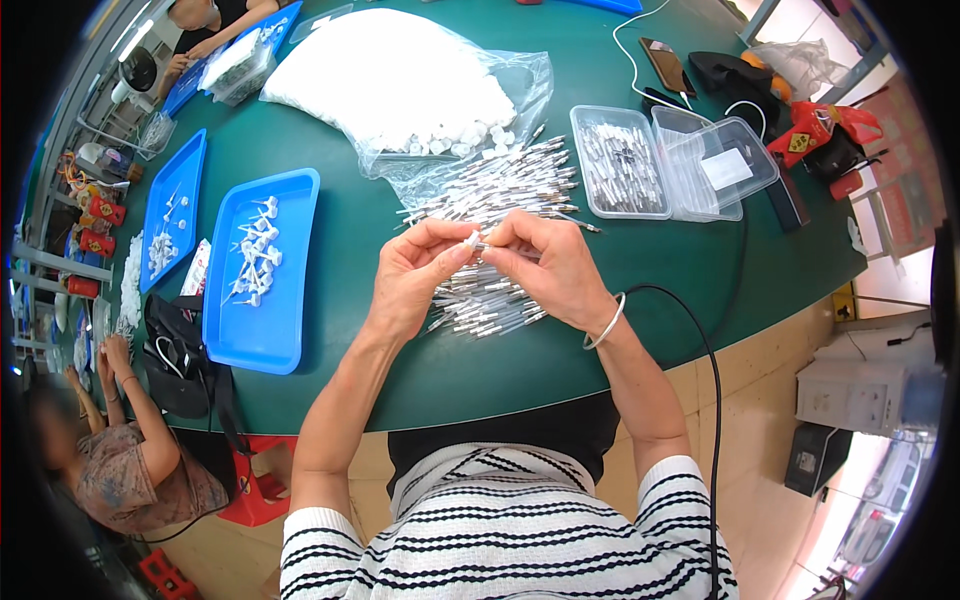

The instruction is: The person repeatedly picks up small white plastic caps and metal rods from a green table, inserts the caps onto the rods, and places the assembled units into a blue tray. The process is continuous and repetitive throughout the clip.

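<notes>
Near the middle of the green table, my left hand point(408, 280) pinches a small white plastic cap point(473, 240) between thumb and fingertips. Facing it, my right hand point(552, 268) is closed on a thin metal-tipped rod point(481, 247), its end meeting the cap; whether it is inside the cap cannot be made out. Below and behind both hands spreads a pile of similar slim silver-and-white rods point(485, 310). Just beyond lies a large clear bag point(535, 75) full of white caps point(400, 70).
To the left, a blue tray point(225, 345) holds several white-capped pieces point(258, 255); another blue tray point(197, 150) lies beyond it. A clear box point(630, 214) of rods stands at right near a phone point(667, 66). A black cable point(712, 390) hangs over the front edge. Other people work at left.
</notes>
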Tool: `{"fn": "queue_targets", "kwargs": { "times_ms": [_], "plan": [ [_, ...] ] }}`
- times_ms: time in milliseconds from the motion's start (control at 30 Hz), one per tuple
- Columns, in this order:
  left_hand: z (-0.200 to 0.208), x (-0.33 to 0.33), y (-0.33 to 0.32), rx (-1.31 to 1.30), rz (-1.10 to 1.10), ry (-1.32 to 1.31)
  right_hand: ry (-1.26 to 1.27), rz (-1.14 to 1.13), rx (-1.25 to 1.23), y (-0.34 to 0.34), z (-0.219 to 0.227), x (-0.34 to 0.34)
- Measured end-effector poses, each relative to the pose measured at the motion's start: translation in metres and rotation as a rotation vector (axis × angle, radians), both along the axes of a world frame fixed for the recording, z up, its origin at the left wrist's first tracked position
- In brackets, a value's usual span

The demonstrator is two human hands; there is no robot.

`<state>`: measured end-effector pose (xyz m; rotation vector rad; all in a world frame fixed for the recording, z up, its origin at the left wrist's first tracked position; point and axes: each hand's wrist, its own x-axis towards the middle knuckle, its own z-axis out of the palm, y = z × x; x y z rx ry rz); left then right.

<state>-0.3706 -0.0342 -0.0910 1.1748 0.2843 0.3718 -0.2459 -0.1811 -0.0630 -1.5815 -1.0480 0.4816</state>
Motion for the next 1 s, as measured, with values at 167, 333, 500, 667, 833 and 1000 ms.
{"fn": "queue_targets", "kwargs": {
  "times_ms": [167, 333, 500, 667, 833, 1000],
  "plan": [
    [-0.001, 0.0, 0.0, 0.016, 0.0, -0.01, -0.053, -0.037, -0.005, 0.001, 0.0, -0.004],
    [-0.001, -0.002, -0.004, 0.018, 0.022, -0.105, -0.16, -0.064, 0.008, 0.002, 0.0, -0.008],
    [0.007, -0.002, -0.006, 0.11, 0.011, -0.21, 0.192, 0.013, 0.184, 0.007, -0.016, -0.009],
    [0.016, -0.004, -0.005, 0.293, 0.045, -0.238, 0.479, 0.117, 0.154, 0.005, -0.009, -0.007],
    [0.021, -0.007, -0.007, 0.287, 0.091, -0.226, 0.48, 0.202, 0.122, 0.004, -0.012, 0.0],
    [0.017, -0.007, -0.003, 0.347, 0.01, -0.294, 0.547, 0.304, 0.168, 0.002, -0.021, 0.005]
  ]
}}
